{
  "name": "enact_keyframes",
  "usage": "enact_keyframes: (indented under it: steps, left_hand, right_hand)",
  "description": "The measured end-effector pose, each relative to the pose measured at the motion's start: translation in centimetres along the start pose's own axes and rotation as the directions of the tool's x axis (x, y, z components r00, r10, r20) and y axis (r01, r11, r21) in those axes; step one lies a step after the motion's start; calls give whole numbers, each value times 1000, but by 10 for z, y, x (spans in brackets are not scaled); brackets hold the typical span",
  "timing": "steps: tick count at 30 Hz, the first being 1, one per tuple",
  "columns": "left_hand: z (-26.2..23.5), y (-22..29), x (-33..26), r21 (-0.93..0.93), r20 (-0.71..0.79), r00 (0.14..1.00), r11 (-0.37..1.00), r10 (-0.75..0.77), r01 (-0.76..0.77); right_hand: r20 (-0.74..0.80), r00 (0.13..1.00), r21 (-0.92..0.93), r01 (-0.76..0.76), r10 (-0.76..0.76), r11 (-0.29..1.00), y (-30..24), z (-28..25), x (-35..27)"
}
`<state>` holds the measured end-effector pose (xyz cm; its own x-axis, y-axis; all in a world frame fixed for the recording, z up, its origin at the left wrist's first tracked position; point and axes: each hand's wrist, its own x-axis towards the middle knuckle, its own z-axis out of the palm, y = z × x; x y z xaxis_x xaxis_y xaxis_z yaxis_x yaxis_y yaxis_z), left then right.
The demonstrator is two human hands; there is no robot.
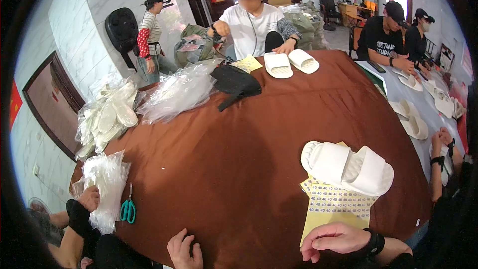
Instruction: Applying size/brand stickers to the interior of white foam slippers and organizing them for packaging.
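Observation:
My left hand point(184, 250) rests at the near edge of the brown cloth, fingers spread and holding nothing I can see. My right hand point(338, 239) hovers or lies over the lower part of a yellow sticker sheet point(338, 214), its fingers loosely bent and a little apart, with nothing visible in them. A dark band circles that wrist. Just beyond it, a pair of white slippers point(366, 172) lies side by side on top of the stacked sheets, covering part of them. Whether my right fingers touch the sheet I cannot tell.
Teal-handled scissors point(128, 210) lie left, beside clear plastic bags point(105, 182) under another person's hand point(89, 198). Bagged slippers point(112, 112), loose plastic point(179, 92) and a black cloth point(235, 84) lie farther back. Across sits a person behind white slippers point(279, 65). More people work rightward.

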<state>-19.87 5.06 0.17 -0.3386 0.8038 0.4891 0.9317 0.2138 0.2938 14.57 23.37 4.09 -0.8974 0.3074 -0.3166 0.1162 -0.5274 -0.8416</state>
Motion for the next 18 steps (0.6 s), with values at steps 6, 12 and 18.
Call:
enact_keyframes:
  steps: [6,12,18]
  left_hand:
    - [1,1,0,2,-9,1000,1000,7,-7]
    - [2,0,1,8,-7,1000,1000,12,-12]
    - [0,1,2,15,-10,1000,1000,22,-22]
  right_hand:
    - [27,1000,13,16,-16,1000,4,-1,2]
    - [56,998,47,39,-41,998,9,-4,6]
    - [78,994,68,68,-73,995,11,-4,9]
